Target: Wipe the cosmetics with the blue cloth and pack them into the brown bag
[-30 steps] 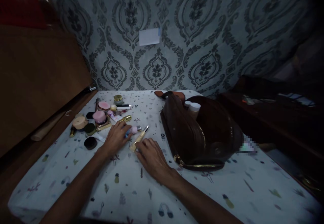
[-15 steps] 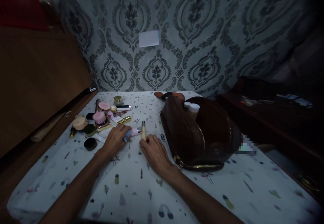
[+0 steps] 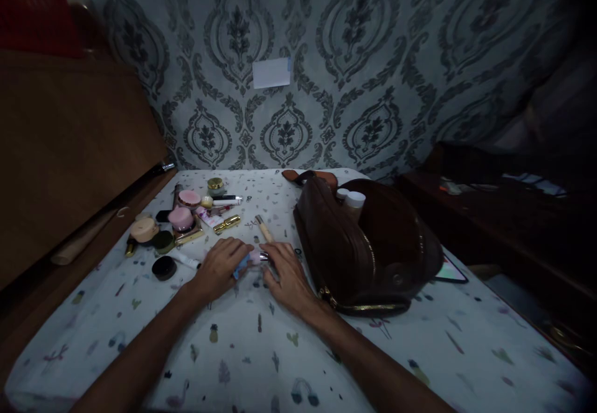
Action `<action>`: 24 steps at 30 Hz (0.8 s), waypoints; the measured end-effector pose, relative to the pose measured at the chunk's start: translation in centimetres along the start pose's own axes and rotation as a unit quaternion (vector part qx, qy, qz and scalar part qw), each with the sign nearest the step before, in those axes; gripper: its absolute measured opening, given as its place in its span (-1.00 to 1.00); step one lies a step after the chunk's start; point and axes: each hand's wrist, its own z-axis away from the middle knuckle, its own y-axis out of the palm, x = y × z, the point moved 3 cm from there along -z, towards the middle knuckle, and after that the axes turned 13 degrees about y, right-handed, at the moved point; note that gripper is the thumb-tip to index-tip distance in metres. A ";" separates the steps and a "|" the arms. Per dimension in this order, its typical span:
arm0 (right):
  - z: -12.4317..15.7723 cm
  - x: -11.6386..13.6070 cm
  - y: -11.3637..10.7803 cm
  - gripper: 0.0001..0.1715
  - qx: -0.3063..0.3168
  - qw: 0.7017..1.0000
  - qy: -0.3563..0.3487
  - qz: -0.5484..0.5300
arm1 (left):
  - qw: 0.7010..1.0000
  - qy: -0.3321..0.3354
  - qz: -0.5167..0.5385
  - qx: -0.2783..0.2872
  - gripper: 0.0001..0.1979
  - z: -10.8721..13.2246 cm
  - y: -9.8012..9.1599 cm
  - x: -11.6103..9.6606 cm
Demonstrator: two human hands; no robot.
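My left hand (image 3: 222, 267) lies on the patterned bedsheet (image 3: 261, 357) with its fingers curled over a small pink and blue tube (image 3: 249, 260). My right hand (image 3: 285, 271) meets it from the right, fingertips closed on the tube's silver end. A slim cream and gold tube (image 3: 264, 229) lies just beyond both hands, free of them. An open brown leather bag (image 3: 368, 248) stands to the right, with two white-capped bottles (image 3: 355, 201) sticking out of it.
Several cosmetics lie at the left: a pink jar (image 3: 181, 218), a peach compact (image 3: 144, 229), a black round pot (image 3: 165, 267), a gold lipstick (image 3: 227, 223). A wooden headboard (image 3: 69, 152) rises on the left; dark furniture (image 3: 504, 214) stands on the right.
My right hand let go of the cream tube, which now lies farther away, and moved left onto the pink and blue tube. My left hand stayed on that tube.
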 end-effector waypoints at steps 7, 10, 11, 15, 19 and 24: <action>-0.1 -0.3 0.6 -0.53 0.050 0.998 0.047 0.012 | 1.000 0.013 -0.009 -0.015 -0.52 -0.7 2.7 -2.6; -0.2 -0.6 0.7 -0.53 0.063 0.996 0.067 0.016 | 0.999 0.000 -0.041 0.025 -0.58 -1.0 2.5 -2.5; -0.2 -0.7 0.6 -0.55 0.065 0.995 0.072 0.017 | 0.998 -0.002 -0.052 0.043 -0.60 -1.0 2.3 -2.4; -0.3 -0.7 0.6 -0.67 0.060 0.996 0.068 -0.002 | 0.993 -0.022 -0.076 0.084 -0.65 -1.1 1.7 -1.6; -0.3 -0.8 0.5 -0.72 0.051 0.997 0.055 -0.023 | 0.992 -0.068 -0.087 0.064 -0.68 -0.7 1.5 -0.3; -0.1 -0.9 0.4 -0.70 0.058 0.996 0.058 -0.022 | 0.977 -0.172 -0.123 0.035 -0.72 0.0 0.3 1.6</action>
